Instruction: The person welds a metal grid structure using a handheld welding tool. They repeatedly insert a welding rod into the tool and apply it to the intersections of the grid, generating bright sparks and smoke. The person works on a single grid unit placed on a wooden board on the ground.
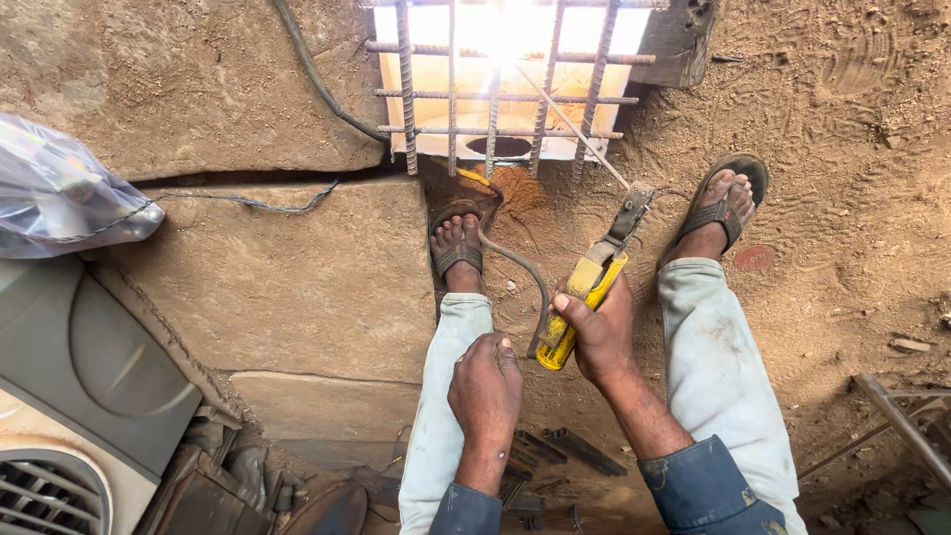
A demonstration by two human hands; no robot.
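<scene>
Two bare hands work low between the person's knees, seen from above. The left hand (485,388) rests curled on the left knee and holds nothing that shows. The right hand (597,332) is closed around the yellow handle of an electrode holder (584,302), whose dark clamp grips a thin welding rod (575,127). A grey cable (520,267) loops from the holder's butt back toward the grid.

A few dark flat metal offcuts (555,451) lie on the ground just under the wrists. At the near left stand a grey machine casing (89,376) and, above it, a clear plastic bag (59,188).

Two sandalled feet are planted on the dirt ahead: the left foot (458,243) just before the grid, the right foot (726,208) well to its side.

Farthest off lies one rebar grid (505,89) over a pale board, with about five upright bars crossing four cross bars. The rod's tip reaches into it, though glare hides the exact spot. The bars already sit in a lattice; judging by the raised rod, joints remain to be welded, but how many are done cannot be told.
</scene>
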